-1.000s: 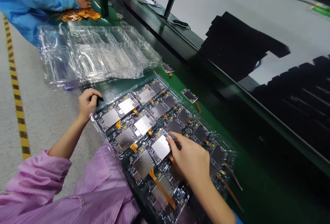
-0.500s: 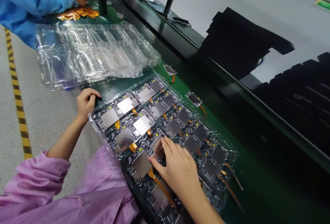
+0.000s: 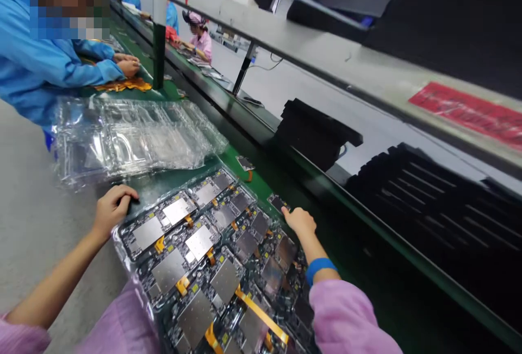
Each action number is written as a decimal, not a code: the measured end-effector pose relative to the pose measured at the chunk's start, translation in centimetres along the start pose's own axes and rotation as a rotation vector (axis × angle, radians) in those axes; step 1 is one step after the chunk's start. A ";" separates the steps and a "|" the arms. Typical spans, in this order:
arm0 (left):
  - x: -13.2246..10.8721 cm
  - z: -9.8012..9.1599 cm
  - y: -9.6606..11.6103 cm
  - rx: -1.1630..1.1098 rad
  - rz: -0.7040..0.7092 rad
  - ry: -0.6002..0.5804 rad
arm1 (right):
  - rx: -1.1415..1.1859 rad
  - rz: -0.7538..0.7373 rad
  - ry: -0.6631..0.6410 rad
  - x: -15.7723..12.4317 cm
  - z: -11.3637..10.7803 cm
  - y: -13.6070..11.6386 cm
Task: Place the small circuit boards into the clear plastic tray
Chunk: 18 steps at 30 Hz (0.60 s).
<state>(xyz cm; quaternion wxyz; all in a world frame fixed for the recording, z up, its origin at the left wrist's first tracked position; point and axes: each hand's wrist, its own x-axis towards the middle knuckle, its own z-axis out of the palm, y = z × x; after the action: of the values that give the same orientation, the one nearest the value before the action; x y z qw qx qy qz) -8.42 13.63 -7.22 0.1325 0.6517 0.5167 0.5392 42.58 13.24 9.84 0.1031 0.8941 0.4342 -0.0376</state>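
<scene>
At far left a co-worker's blue sleeve [image 3: 44, 66] lies past a spread of clear trays [image 3: 134, 136]. Just in front of those, the left hand [image 3: 115, 207] rests near the upper left corner of a filled tray [image 3: 127, 260], fingers curled in loosely and nothing to be seen in them; whether it touches the rim I cannot tell. The tray runs from there toward the lower right, its rows of boards [image 3: 199, 242] lying between the two hands. Beyond its far side, on the green table [image 3: 261, 184], lies a loose board [image 3: 245, 163] with an orange tail, and further right and nearer, a second board [image 3: 277, 200], its long axis slanting from upper left to lower right, roughly along the table's length. The right hand [image 3: 300, 222] is at that second board's right end, much the nearer of the two, with the left well apart across the tray. Its fingertips meet or overlap the board's edge; whether they grip it I cannot tell. Right of this, black pieces [image 3: 314, 131] stand behind the table
</scene>
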 end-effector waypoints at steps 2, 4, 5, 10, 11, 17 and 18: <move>-0.1 0.2 -0.4 -0.007 0.005 -0.006 | 0.000 0.018 0.027 0.8 1.1 -0.8; -0.1 0.4 -0.5 -0.016 0.010 0.003 | 0.004 0.030 0.029 1.3 1.8 -1.9; -0.1 0.5 -0.5 -0.018 0.010 0.009 | 0.007 0.038 0.017 1.6 2.0 -2.3; -0.2 0.6 -0.4 -0.032 -0.001 0.023 | 0.034 0.120 -0.068 2.8 1.9 -2.9; -0.2 0.6 -0.5 -0.036 -0.001 0.022 | 0.047 0.140 -0.072 3.0 1.8 -2.6; 0.1 0.5 -0.2 -0.043 0.001 0.031 | 0.124 0.155 -0.032 2.8 1.7 -1.3; 0.1 0.5 -0.1 -0.041 -0.001 0.031 | 0.129 0.184 -0.033 2.8 1.8 -1.4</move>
<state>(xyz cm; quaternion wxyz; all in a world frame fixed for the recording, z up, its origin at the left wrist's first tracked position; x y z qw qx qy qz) -8.07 13.96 -7.39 0.1379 0.6401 0.5078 0.5598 43.29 15.87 7.43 0.0554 0.9342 0.3452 -0.0703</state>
